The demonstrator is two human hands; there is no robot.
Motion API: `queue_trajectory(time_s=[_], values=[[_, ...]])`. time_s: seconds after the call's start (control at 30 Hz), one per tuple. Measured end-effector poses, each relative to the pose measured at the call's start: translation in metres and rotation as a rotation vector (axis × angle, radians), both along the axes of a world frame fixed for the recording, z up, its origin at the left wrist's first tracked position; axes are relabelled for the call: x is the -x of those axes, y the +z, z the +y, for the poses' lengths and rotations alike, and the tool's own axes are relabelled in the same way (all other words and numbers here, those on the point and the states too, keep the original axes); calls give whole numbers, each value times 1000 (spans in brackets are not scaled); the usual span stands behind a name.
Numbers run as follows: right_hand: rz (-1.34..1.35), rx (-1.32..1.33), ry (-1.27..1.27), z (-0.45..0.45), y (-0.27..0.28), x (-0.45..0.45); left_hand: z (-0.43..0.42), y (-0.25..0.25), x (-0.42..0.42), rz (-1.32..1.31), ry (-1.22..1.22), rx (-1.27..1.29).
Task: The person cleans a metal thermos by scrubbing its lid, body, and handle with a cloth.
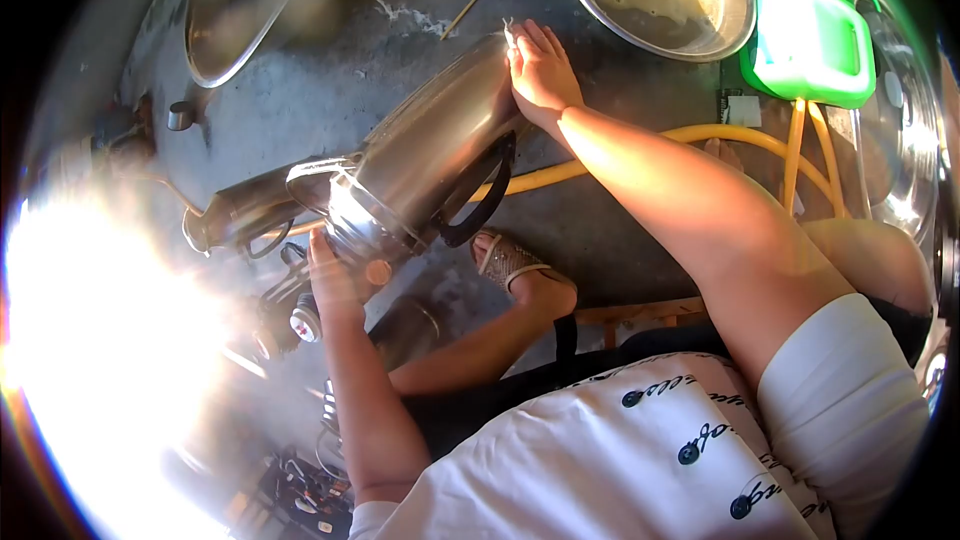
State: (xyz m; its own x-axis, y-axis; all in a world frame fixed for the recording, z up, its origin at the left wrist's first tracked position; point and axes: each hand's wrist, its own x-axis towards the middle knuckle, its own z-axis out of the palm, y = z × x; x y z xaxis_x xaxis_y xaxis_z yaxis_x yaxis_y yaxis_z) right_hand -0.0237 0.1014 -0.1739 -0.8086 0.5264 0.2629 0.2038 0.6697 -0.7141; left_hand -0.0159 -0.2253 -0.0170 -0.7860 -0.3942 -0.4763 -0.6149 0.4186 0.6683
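Note:
A large shiny metal kettle or flask (pixel 430 125) lies tilted in the middle of the view, its black handle (pixel 487 195) on the right side and its spout end toward the lower left. My right hand (pixel 541 70) rests against its upper end, fingers stretched out and pressed flat there. At its lower-left end is my left hand (pixel 332 275); part of it shows beside the metal rim, and the glare and the vessel hide most of its fingers. A smaller metal vessel (pixel 245 210) with a handle lies just beyond the left hand.
A metal basin (pixel 735 0) with cloudy liquid is at the top right, beside a green jerrycan (pixel 815 40). A yellow hose (pixel 725 133) crosses the floor. Another metal basin (pixel 214 55) is at the upper left. A thin stick (pixel 475 2) lies on the floor.

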Motion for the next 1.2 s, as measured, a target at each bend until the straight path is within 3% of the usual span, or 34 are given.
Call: queue_trajectory(time_s=[0.03,0.07,0.13,0.23,0.33,0.37,0.43,0.53,0.57,0.6,0.7,0.77,0.83,0.9,0.97,1.0,1.03,1.1,1.17,1.2], values=[[-46,5,-19,-16,2,-8,1,4,-1,-23,-31,-43],[77,122,113,-37,14,-9,6,6,0,-31,-49,-66],[170,84,341,-74,62,-24,13,10,2,-60,-45,-102],[301,222,605,-78,70,-23,-16,-1,-1,70,-319,127],[12,-45,182,-27,16,-2,8,8,-2,-69,-47,-161],[-74,-76,-2,-8,-7,1,5,8,-3,-103,-9,-118],[-204,412,-12,15,-40,1,-3,4,-3,-146,26,-77],[-347,426,-68,19,-41,-2,-3,5,1,-54,-54,-79],[-392,386,-26,22,-37,-2,1,9,1,-38,-49,-99],[-404,395,2,25,-32,-2,1,12,2,66,-204,73],[-485,349,66,32,-19,-4,40,29,-5,47,-95,16],[-75,-45,85,8,-52,-4,48,37,-7,45,-125,77],[85,190,349,-7,-3,-4,32,28,-4,77,-160,112],[57,501,665,-24,69,-12,31,24,-2,104,-164,86],[174,545,885,-36,86,-14,29,23,-3,99,-156,89],[185,513,862,-34,74,-12,27,24,-3,95,-147,86],[226,202,728,-31,49,-10,26,22,0,106,-148,86],[39,19,537,7,6,-9,19,17,0,93,-136,82],[-264,115,308,39,-16,-16,18,18,-1,77,-132,76],[-226,114,328,37,-25,-16,23,21,0,105,-143,119]])
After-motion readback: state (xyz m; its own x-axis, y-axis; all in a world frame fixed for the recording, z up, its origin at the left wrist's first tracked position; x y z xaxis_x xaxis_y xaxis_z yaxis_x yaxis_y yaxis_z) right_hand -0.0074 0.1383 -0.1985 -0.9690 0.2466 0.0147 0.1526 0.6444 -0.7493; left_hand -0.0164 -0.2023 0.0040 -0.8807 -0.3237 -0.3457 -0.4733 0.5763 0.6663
